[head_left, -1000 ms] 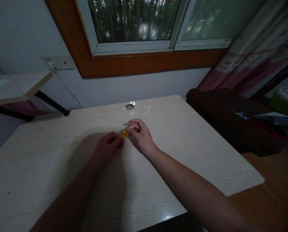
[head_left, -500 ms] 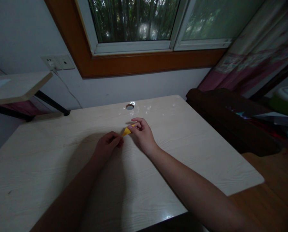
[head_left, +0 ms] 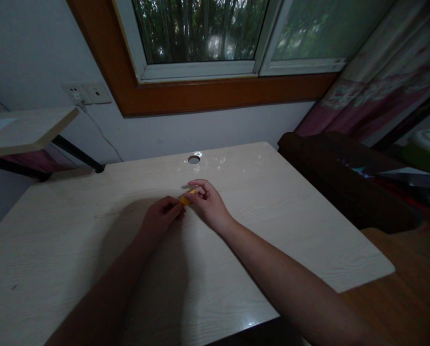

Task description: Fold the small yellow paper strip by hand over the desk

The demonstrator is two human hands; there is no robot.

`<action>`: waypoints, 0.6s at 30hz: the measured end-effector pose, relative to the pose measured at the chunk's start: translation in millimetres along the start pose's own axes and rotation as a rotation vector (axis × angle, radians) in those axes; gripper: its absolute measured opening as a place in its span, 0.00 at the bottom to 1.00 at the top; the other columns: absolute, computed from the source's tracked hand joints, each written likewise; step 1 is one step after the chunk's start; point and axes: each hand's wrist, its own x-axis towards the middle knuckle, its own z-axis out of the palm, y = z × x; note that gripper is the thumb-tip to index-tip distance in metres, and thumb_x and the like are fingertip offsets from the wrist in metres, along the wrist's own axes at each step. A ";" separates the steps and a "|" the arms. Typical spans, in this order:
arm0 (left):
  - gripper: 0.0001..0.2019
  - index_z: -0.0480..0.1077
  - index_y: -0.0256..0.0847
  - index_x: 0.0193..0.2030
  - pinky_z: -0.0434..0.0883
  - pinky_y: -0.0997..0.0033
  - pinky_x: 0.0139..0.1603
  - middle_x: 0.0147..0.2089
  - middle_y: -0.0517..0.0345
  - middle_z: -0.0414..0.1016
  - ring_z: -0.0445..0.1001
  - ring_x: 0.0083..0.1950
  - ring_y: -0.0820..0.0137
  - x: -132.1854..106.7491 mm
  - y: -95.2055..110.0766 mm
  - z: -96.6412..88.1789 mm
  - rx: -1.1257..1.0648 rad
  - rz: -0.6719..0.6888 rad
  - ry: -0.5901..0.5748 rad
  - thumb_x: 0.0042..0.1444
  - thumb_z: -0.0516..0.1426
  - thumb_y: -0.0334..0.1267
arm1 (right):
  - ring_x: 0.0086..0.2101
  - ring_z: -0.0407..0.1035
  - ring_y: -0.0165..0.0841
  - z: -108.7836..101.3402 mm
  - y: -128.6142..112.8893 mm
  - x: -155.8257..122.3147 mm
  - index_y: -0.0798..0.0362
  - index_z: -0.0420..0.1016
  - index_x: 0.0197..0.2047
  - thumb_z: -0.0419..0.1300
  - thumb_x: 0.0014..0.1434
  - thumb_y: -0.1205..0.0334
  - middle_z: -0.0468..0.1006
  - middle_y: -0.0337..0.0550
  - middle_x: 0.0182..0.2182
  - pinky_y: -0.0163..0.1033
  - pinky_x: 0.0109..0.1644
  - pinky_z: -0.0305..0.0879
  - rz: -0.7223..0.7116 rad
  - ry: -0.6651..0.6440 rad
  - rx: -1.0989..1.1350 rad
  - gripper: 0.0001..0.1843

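Note:
A small yellow piece of paper (head_left: 186,198), seemingly folded, is held between my two hands just above the light wood-grain table (head_left: 272,230). My left hand (head_left: 162,214) pinches its lower left end between thumb and fingers. At the upper right end, my right hand (head_left: 208,201) grips it with thumb and curled fingers, one finger stretched out to the left. The fingertips of both hands are close together and cover much of the paper, so its full shape is hidden.
Behind the hands, a round cable hole (head_left: 194,159) is cut near the table's back edge. A raised shelf (head_left: 31,137) on black legs stands at the left. Beyond the right edge lies dark brown furniture (head_left: 337,178). A window (head_left: 200,69) is above.
My right hand has shifted left and slightly down, closer to my left hand. Less of the yellow paper shows between them. My left hand has barely moved.

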 end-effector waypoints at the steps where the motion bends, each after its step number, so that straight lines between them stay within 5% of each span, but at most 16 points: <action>1: 0.11 0.72 0.39 0.33 0.69 0.72 0.36 0.29 0.59 0.76 0.73 0.31 0.70 0.2 -1.1 -0.3 -0.006 0.001 0.009 0.55 0.59 0.46 | 0.29 0.69 0.28 0.0 -0.1 -0.2 0.48 0.71 0.46 0.68 0.52 0.58 0.74 0.33 0.28 0.36 0.38 0.65 0.001 -0.004 0.009 0.18; 7: 0.12 0.72 0.39 0.32 0.70 0.71 0.37 0.30 0.58 0.76 0.73 0.32 0.70 2.4 -6.6 -2.7 -0.031 0.023 0.059 0.55 0.59 0.47 | 0.30 0.70 0.29 0.3 -1.8 -0.3 0.50 0.71 0.46 0.63 0.57 0.53 0.75 0.36 0.28 0.39 0.39 0.68 0.033 0.024 0.047 0.15; 18: 0.12 0.72 0.39 0.32 0.69 0.73 0.35 0.29 0.59 0.76 0.73 0.31 0.70 2.2 -4.4 -3.0 0.025 0.001 0.061 0.55 0.59 0.46 | 0.30 0.68 0.27 -2.2 5.9 0.8 0.48 0.71 0.48 0.68 0.50 0.59 0.73 0.34 0.30 0.37 0.39 0.65 0.009 -0.028 -0.005 0.21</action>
